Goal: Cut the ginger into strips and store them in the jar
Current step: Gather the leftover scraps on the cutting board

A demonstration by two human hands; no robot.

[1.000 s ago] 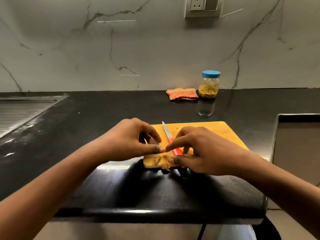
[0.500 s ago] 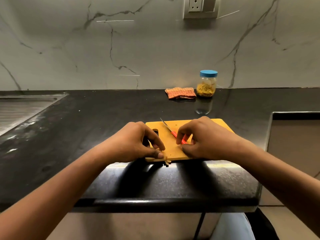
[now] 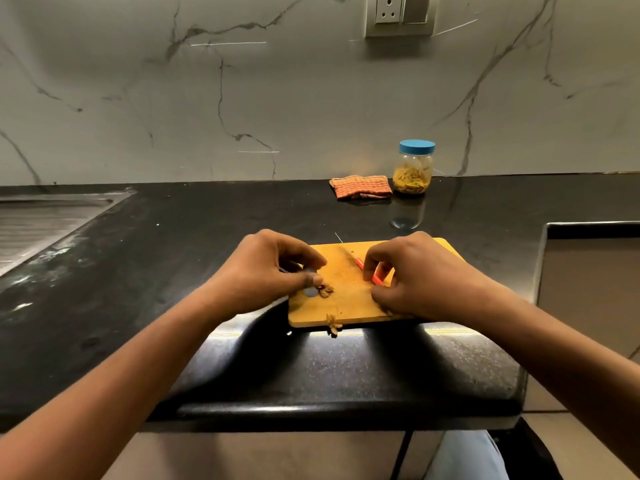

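Note:
A yellow cutting board (image 3: 349,306) lies near the counter's front edge. On it rests a red-handled knife (image 3: 360,264), blade pointing away past the far edge. My right hand (image 3: 419,275) is curled over the handle, thumb on the board. Fingers curled, my left hand (image 3: 263,271) pinches at a small clump of ginger bits (image 3: 326,290) with the thumb tip, beside the board's handle hole. More ginger scraps (image 3: 333,324) hang over the board's near edge. The jar (image 3: 414,168), blue lid on and ginger strips inside, stands by the wall.
A folded orange cloth (image 3: 362,187) lies left of the jar. A steel sink drainboard (image 3: 41,223) is at the far left. A recessed opening (image 3: 588,271) cuts into the black counter at the right. A wall socket (image 3: 398,12) is above.
My hands have moved apart on the board. My left thumb has shifted up from the near edge to a clump by the hole. The knife has stayed under my right hand.

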